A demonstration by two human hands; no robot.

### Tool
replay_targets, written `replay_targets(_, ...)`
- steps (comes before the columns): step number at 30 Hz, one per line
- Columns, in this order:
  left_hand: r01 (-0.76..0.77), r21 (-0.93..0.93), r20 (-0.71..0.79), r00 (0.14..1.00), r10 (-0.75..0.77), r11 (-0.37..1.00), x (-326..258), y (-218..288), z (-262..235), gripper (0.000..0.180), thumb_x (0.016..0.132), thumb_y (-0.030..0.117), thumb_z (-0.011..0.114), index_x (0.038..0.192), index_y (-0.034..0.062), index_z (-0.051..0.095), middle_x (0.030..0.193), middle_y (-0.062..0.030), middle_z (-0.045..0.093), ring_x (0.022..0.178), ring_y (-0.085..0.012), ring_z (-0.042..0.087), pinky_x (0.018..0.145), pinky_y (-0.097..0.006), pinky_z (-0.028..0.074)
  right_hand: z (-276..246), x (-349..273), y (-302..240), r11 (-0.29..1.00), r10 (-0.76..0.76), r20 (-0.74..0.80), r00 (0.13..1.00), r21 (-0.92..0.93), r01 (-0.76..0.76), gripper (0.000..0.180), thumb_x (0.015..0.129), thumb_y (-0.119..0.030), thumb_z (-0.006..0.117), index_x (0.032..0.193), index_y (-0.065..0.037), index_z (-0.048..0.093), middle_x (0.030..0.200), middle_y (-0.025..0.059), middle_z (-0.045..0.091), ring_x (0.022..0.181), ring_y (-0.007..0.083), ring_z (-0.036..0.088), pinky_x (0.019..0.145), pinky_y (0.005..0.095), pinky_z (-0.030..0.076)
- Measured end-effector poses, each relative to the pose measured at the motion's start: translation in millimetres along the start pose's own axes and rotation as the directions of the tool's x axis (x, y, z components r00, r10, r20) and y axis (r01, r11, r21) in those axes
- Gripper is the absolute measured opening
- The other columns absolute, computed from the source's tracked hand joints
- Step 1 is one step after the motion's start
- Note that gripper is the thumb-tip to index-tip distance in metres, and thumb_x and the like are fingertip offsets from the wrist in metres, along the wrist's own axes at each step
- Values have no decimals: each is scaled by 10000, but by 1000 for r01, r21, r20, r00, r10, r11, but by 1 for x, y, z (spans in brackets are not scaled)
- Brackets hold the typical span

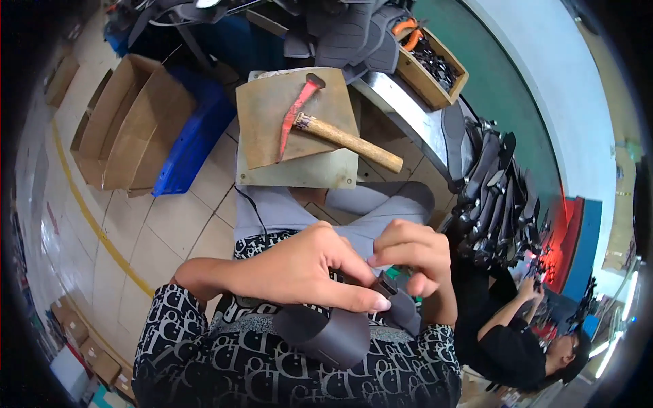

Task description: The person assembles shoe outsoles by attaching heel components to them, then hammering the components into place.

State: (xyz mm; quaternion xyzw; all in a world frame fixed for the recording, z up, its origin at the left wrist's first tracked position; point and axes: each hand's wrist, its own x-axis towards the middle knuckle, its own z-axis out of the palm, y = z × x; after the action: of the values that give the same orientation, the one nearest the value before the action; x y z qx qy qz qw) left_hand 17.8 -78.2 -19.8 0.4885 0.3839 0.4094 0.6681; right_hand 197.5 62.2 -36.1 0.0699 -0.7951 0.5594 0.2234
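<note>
My left hand is closed on a dark grey curved strap piece, its thumb and forefinger pinching by a small black buckle at the piece's end. The wide part of the piece hangs down against my patterned shirt. Beside the buckle, my right hand has its fingers curled, with a fingertip close to my left forefinger. What it holds, if anything, I cannot make out. Beyond my hands, a hammer with a red head and wooden handle lies on a brown board atop a pale metal stand.
Dark grey pads pile up on the far bench. A wooden box there holds small black parts and orange-handled pliers. Black straps are heaped at right, near a co-worker. Cardboard and a blue bin stand left.
</note>
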Motion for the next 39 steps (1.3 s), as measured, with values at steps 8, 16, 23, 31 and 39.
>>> replay_targets(8, 75, -67, 1, 997, -75, 995, 11, 3, 2, 166, 838, 176, 754, 919, 32, 763, 765, -92, 701, 704, -102, 625, 641, -273, 451, 30, -26, 10, 945, 89, -254, 963, 328, -1, 409, 905, -368, 642, 957, 30, 720, 1017, 186, 611, 965, 290, 597, 850, 406, 475)
replay_targets(16, -102, 549, -506, 749, 427, 830, 38, -5, -27, 178, 827, 136, 720, 910, -19, 691, 807, -104, 673, 737, -156, 633, 683, -287, 487, 54, -49, -5, 686, 505, -172, 846, 675, -272, 978, 871, -485, 673, 1518, 4, 127, 1556, 145, 229, 1406, 268, 300, 1096, 425, 312)
replay_targets(23, 62, 703, -555, 671, 492, 708, 17, -23, -82, 382, 848, 167, 711, 1180, -2, 627, 1137, -160, 667, 1093, -249, 636, 911, -314, 483, 98, -10, 32, 678, 553, -291, 781, 701, -219, 545, 918, 12, 591, 1404, 33, 344, 1278, 104, 530, 1187, 165, 512, 1009, 304, 418)
replay_targets(31, -432, -253, -711, 689, 136, 866, -55, -91, -22, 593, 926, 220, 622, 1396, -51, 381, 1364, -182, 506, 1241, -258, 522, 1060, -378, 398, 104, 23, 50, 887, 347, -206, 915, 389, -249, 515, 942, -60, 600, 1420, -21, 411, 1282, 105, 559, 1170, 165, 538, 997, 301, 434)
replay_targets(39, -456, -226, -856, 515, 49, 861, -26, -85, -43, 488, 988, 359, 535, 1244, -55, 504, 1204, -216, 599, 1126, -332, 593, 1021, -452, 447, 54, 35, 76, 970, 237, 67, 969, -65, -233, 513, 978, -322, 535, 1416, -76, 433, 1283, 208, 571, 1061, 395, 610, 883, 442, 507)
